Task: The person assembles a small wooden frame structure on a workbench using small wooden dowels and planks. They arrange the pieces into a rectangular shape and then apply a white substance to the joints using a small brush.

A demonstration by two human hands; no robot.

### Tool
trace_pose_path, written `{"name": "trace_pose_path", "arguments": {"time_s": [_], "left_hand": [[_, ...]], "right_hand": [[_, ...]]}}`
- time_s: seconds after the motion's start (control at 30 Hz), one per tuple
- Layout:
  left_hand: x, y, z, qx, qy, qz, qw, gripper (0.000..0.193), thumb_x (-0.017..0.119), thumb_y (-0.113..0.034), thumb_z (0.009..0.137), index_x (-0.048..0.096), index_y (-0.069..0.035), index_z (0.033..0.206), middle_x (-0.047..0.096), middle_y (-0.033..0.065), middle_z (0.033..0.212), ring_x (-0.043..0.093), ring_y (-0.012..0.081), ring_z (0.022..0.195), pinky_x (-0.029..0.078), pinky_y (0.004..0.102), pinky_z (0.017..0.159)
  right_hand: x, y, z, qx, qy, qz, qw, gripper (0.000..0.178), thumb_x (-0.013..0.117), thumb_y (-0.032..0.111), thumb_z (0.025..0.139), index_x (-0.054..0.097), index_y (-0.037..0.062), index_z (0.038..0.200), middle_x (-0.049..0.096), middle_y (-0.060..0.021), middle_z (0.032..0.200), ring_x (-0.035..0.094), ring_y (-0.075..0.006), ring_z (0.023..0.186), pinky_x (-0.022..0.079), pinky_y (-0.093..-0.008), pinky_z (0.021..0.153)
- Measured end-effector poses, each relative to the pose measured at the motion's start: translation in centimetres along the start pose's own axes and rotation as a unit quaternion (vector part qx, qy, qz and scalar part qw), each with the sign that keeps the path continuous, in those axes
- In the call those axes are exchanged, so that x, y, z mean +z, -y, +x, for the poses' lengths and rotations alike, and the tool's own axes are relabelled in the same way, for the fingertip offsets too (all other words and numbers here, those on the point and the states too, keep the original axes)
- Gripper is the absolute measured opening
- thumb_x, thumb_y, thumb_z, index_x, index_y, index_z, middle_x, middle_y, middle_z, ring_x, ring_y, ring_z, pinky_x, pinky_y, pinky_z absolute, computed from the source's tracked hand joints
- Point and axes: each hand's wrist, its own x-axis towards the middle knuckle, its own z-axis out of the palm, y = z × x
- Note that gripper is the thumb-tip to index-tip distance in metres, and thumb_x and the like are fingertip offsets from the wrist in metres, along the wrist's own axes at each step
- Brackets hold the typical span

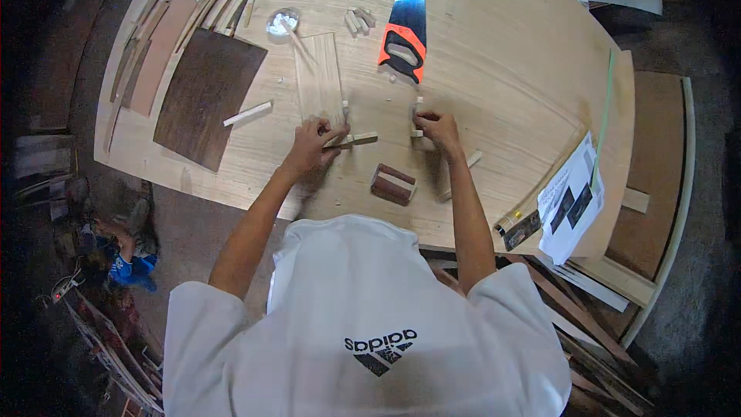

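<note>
My left hand (312, 143) is closed, its fingertips at a short pale wooden stick (364, 137) lying on the table. A second small stick (346, 110) stands out just beyond those fingers. My right hand (440, 130) pinches another short wooden stick (417, 118), partly hidden by the fingers. Between my forearms, near the table's front edge, rests a brown block with a pale stripe (394, 184). A longer pale strip (461, 175) lies beside my right forearm. Beyond my hands is an orange-and-black-handled handsaw (403, 38), its blade pointing away.
A bowl of white paste (283, 23) holds a stick whose end lies over a pale board (318, 73). Small wooden blocks (359, 22) sit nearby. Left are a dark brown panel (208, 96) and a pale stick (248, 113). Printed sheets (567, 201) hang over the right edge.
</note>
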Motion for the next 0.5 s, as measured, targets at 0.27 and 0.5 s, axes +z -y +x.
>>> {"name": "trace_pose_path", "arguments": {"time_s": [0.27,0.5], "left_hand": [[0.8,1.3,-0.7,-0.007,0.001,0.002,1.000,0.062,0.082,-0.027,0.074,0.063,-0.030,0.132,0.052,0.0097,0.113,0.050,0.0301,0.107,0.041,0.0460,0.087],[0.7,0.8,-0.2,0.014,-0.030,-0.007,0.999,0.062,0.082,-0.026,0.074,0.063,-0.030,0.132,0.052,0.0099,0.109,0.051,0.0301,0.102,0.043,0.0453,0.084]], "right_hand": [[5.9,3.2,0.2,-0.035,0.027,-0.015,0.999,0.023,0.078,0.018,0.084,0.077,0.0002,0.098,0.076,-0.0084,0.084,0.070,-0.0122,0.071,0.055,-0.0284,0.066],[7.1,2.6,0.3,-0.020,0.038,-0.008,0.999,0.020,0.077,0.012,0.086,0.074,-0.0013,0.101,0.076,-0.0089,0.092,0.070,-0.0132,0.078,0.056,-0.0281,0.069]]}}
